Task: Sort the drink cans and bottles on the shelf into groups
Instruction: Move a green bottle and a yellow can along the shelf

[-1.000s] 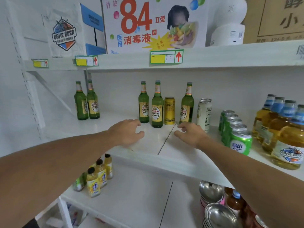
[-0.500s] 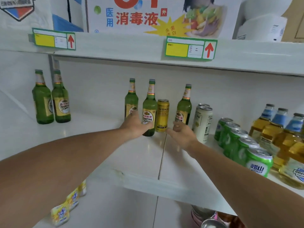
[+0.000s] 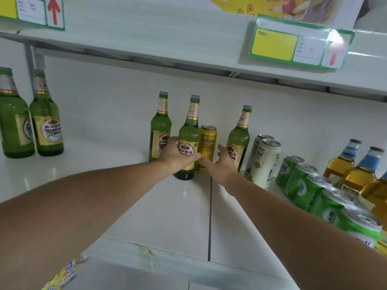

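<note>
head view, inspector a: left hand (image 3: pixel 177 158) is wrapped round the lower body of the middle green bottle (image 3: pixel 189 141), thumb across the label, fingers curled behind. the bottle stands upright on the shelf (image 3: pixel 180 206), long axis vertical.

inspector b: and the other hand?

inspector a: right hand (image 3: pixel 222 164) is spread, fingers apart, thumb reaching toward the base of the yellow can (image 3: pixel 207 148). it may be touching; i cannot tell. nothing is gripped yet.

inspector b: the relation that matters?

inspector a: the can stands touching the held bottle on its right, directly ahead of the right hand, between that bottle and the right green bottle (image 3: pixel 239 143). the left hand lies on the far side of the bottle from the can.

inspector b: judgement?

inspector a: the right hand is the nearer to the can. the bottle likely belongs with the two green bottles (image 3: pixel 31 122) at far left, well apart. risk: lifting one may knock its neighbour.
</note>
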### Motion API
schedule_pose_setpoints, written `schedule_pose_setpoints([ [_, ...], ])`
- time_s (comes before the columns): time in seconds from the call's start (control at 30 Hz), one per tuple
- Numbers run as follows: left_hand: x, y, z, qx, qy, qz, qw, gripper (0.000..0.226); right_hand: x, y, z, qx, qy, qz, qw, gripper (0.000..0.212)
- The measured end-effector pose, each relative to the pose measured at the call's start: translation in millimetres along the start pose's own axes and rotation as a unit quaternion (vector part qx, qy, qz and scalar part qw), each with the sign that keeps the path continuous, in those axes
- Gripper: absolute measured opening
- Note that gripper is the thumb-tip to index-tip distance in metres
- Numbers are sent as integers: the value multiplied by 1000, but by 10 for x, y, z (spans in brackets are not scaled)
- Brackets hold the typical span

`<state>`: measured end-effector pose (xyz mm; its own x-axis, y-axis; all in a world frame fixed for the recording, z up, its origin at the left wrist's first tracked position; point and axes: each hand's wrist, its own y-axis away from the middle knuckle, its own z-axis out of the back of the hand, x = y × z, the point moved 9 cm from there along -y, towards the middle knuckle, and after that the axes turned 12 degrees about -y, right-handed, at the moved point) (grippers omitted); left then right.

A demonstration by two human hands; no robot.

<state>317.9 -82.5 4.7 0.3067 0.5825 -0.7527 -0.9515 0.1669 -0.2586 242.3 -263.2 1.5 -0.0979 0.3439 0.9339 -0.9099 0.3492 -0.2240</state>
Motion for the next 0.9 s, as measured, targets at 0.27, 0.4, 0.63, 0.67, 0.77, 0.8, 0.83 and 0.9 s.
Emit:
schedule_pose_setpoints([
  [0.27, 20, -109, -19, -9, -1, -20, 1000, 71, -48, -293, -136, -29, -29, 37, 998, 79],
  [0.4, 37, -63, 26, 4, 28, -29, 999, 69, -89, -355, -153, -53, 3, 39, 998, 72],
  [0.63, 78, 103, 186, 5, 36, -30, 999, 76, -19, -225, -111, -56, 13, 45, 997, 61],
  [0.67, 85, 138, 219, 6, 40, -32, 999, 75, -11, -175, -103, -58, 13, 48, 997, 61],
  [0.77, 105, 252, 320, 14, 48, -38, 998, 75, -1, -10, -64, -69, 18, 50, 996, 62],
  [0.8, 115, 288, 354, 16, 50, -38, 998, 76, 10, 45, -42, -74, 21, 52, 996, 63],
  [0.83, 128, 324, 382, 20, 55, -37, 998, 75, 29, 102, -20, -77, 24, 55, 995, 63],
  [0.9, 145, 403, 426, 30, 64, -35, 997, 73, 72, 213, 25, -82, 15, 56, 995, 65],
])
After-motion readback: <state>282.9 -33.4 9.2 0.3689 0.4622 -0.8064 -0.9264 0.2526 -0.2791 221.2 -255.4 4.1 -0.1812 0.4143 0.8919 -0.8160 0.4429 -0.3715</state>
